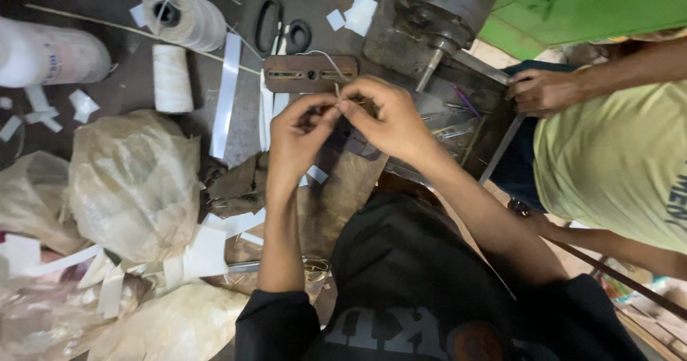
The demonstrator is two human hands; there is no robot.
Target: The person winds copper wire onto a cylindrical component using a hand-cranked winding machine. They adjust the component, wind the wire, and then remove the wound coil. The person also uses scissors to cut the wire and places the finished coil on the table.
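My left hand (300, 135) and my right hand (386, 118) meet at the fingertips over a dark workbench. Together they pinch a thin white thread (325, 59) that loops up over a rusty brown metal plate (309, 72) with slots. Both hands have fingers closed on the thread, just below that plate. What lies between the fingertips is too small to make out. My dark sleeves and dark shirt fill the lower middle.
Black scissors (270, 23) lie above the plate. A cone of white thread (184, 16) and a white spool (172, 78) stand at upper left, beside white paper strips (227, 93) and crumpled plastic bags (132, 186). A grey motor (436, 14) sits upper right. Another person's hand (544, 90) rests at right.
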